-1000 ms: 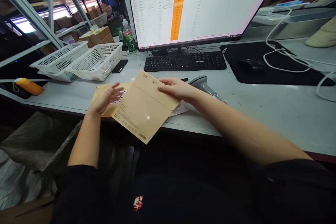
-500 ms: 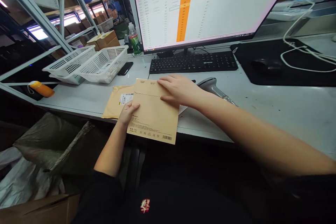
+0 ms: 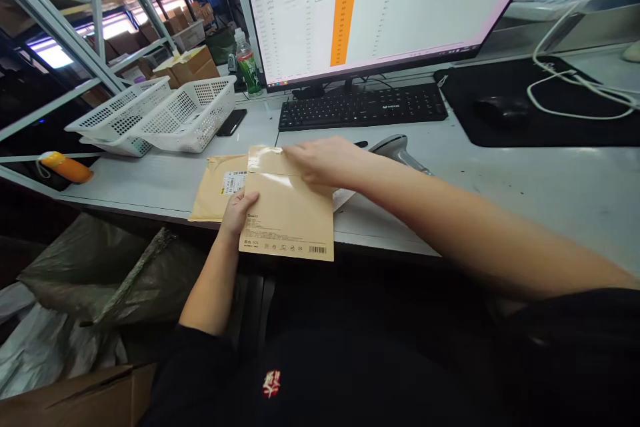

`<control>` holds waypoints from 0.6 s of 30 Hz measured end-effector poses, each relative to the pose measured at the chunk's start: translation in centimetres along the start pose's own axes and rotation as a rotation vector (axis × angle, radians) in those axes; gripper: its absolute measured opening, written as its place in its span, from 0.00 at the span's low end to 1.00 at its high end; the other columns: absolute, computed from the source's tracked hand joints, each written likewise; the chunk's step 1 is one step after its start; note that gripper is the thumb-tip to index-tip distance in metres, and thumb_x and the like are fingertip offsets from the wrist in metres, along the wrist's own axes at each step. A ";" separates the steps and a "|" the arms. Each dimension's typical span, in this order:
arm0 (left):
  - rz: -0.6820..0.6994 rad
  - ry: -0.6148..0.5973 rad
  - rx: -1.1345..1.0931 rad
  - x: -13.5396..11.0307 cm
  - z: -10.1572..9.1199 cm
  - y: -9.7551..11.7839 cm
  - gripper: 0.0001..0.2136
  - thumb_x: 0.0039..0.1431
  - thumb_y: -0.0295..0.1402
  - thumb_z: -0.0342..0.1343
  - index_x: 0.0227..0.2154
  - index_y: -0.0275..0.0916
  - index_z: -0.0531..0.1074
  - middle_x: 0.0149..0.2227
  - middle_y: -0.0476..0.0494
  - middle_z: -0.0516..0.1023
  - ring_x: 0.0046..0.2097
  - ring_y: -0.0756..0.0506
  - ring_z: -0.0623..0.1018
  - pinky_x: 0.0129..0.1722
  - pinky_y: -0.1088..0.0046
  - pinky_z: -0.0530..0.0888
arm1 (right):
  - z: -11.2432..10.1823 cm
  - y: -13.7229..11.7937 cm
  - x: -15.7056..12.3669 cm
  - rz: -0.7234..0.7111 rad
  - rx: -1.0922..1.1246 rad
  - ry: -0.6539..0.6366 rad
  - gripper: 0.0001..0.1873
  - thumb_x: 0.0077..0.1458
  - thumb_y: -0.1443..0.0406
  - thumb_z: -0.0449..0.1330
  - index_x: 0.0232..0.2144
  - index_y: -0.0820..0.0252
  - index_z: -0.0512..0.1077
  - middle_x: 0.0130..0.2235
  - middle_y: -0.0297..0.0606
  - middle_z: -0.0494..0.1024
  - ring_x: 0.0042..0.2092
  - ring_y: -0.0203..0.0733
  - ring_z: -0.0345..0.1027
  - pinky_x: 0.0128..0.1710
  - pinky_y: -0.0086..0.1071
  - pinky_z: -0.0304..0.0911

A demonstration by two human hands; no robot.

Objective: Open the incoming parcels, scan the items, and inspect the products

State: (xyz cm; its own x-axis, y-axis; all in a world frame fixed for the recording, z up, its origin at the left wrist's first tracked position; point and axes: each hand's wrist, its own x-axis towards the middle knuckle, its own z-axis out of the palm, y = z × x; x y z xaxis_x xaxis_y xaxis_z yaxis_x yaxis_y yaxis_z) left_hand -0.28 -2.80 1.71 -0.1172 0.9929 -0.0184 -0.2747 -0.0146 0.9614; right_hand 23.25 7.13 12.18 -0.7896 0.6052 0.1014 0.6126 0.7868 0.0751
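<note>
A flat tan cardboard envelope [image 3: 287, 213] with printed text and a barcode is tilted at the desk's front edge. My left hand [image 3: 239, 212] grips its left side, thumb on top and the other fingers hidden behind. Across the upper right of the envelope lies my right hand [image 3: 320, 163], touching the flap; its fingers are smeared by motion. Light glints off the flap. Beneath and to the left, a padded mailer [image 3: 207, 193] with a white label [image 3: 234, 182] rests on the desk. A grey handheld scanner [image 3: 393, 147] sits just beyond my right forearm.
A keyboard [image 3: 360, 107] stands below the monitor [image 3: 390, 7]. White baskets [image 3: 195, 120], a phone [image 3: 231, 123] and a green bottle [image 3: 247, 67] are at the left. A mouse [image 3: 503, 110] and white cable [image 3: 575, 110] lie on the black mat [image 3: 480, 130].
My right hand has shifted left along the flap, its fingers now more curled. The envelope lies at a slightly different angle, and glare now shows on it. My left hand keeps its hold.
</note>
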 end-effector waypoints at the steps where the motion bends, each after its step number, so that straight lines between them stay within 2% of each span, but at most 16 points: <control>1: 0.011 0.023 -0.012 0.1 -0.2 -0.1 0.20 0.48 0.43 0.74 0.41 0.38 0.81 0.42 0.36 0.86 0.54 0.28 0.83 0.55 0.50 0.81 | -0.2 1.0 -0.4 0.001 0.035 0.034 0.33 0.57 0.66 0.63 0.65 0.60 0.67 0.54 0.50 0.80 0.51 0.57 0.75 0.44 0.42 0.67; 2: 0.020 0.047 -0.025 0.2 -0.3 -0.2 0.20 0.48 0.43 0.74 0.42 0.39 0.81 0.42 0.36 0.86 0.53 0.29 0.83 0.55 0.51 0.81 | -0.3 2.0 -1.0 0.011 0.062 0.083 0.35 0.56 0.65 0.64 0.66 0.60 0.66 0.58 0.50 0.79 0.55 0.59 0.73 0.49 0.45 0.68; 4: 0.030 0.096 -0.052 0.4 -0.7 -0.4 0.20 0.48 0.42 0.74 0.43 0.38 0.81 0.42 0.37 0.86 0.51 0.30 0.84 0.54 0.52 0.82 | -0.4 4.1 -3.0 0.079 0.102 0.208 0.39 0.56 0.64 0.65 0.69 0.62 0.64 0.64 0.51 0.74 0.64 0.62 0.67 0.61 0.51 0.64; 7: 0.064 0.208 -0.115 1.0 -1.0 -0.9 0.21 0.48 0.42 0.74 0.44 0.38 0.81 0.43 0.37 0.86 0.52 0.31 0.84 0.54 0.54 0.82 | 0.2 6.5 -7.1 0.374 0.202 0.336 0.45 0.61 0.60 0.63 0.74 0.69 0.55 0.71 0.58 0.64 0.70 0.66 0.58 0.68 0.55 0.56; 10: 0.164 0.357 -0.228 1.7 -0.7 -1.4 0.24 0.51 0.45 0.72 0.48 0.39 0.78 0.50 0.36 0.84 0.57 0.32 0.81 0.57 0.54 0.80 | 1.7 8.0 -10.1 0.719 0.425 0.250 0.52 0.61 0.56 0.64 0.77 0.68 0.46 0.71 0.63 0.62 0.66 0.67 0.64 0.65 0.54 0.59; 13: 0.267 0.450 -0.304 2.0 -0.1 -1.6 0.27 0.58 0.50 0.67 0.55 0.41 0.73 0.58 0.35 0.80 0.61 0.33 0.79 0.59 0.55 0.79 | 4.0 9.5 -11.0 0.857 0.633 0.211 0.56 0.58 0.57 0.67 0.78 0.66 0.44 0.71 0.64 0.62 0.65 0.64 0.65 0.60 0.48 0.65; 14: 0.300 0.473 -0.310 2.0 0.1 -1.7 0.27 0.60 0.50 0.66 0.57 0.42 0.72 0.59 0.35 0.79 0.62 0.34 0.78 0.59 0.55 0.79 | 4.8 10.0 -11.0 0.874 0.683 0.212 0.57 0.57 0.57 0.68 0.77 0.68 0.44 0.69 0.66 0.65 0.64 0.64 0.67 0.57 0.47 0.66; 16: 0.366 0.512 -0.311 1.8 0.5 -1.6 0.27 0.63 0.50 0.64 0.59 0.43 0.71 0.59 0.35 0.78 0.62 0.35 0.78 0.60 0.58 0.79 | 6.3 11.1 -11.0 0.899 0.775 0.178 0.58 0.55 0.55 0.69 0.76 0.70 0.46 0.56 0.65 0.77 0.53 0.64 0.75 0.48 0.47 0.69; 18: 0.419 0.534 -0.310 1.5 0.8 -1.6 0.25 0.64 0.49 0.63 0.59 0.43 0.71 0.59 0.36 0.79 0.62 0.37 0.78 0.60 0.60 0.78 | 7.1 11.7 -11.2 0.825 0.812 0.231 0.55 0.54 0.53 0.70 0.74 0.72 0.53 0.39 0.56 0.82 0.37 0.60 0.77 0.39 0.47 0.68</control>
State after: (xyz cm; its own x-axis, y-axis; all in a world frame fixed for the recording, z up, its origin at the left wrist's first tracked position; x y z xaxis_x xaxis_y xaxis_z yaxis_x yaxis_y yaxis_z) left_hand 0.72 -1.19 0.38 -0.6972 0.7057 0.1261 -0.3524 -0.4905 0.7970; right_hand 38.99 10.44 4.91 -0.0886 0.9960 0.0075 0.6674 0.0649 -0.7419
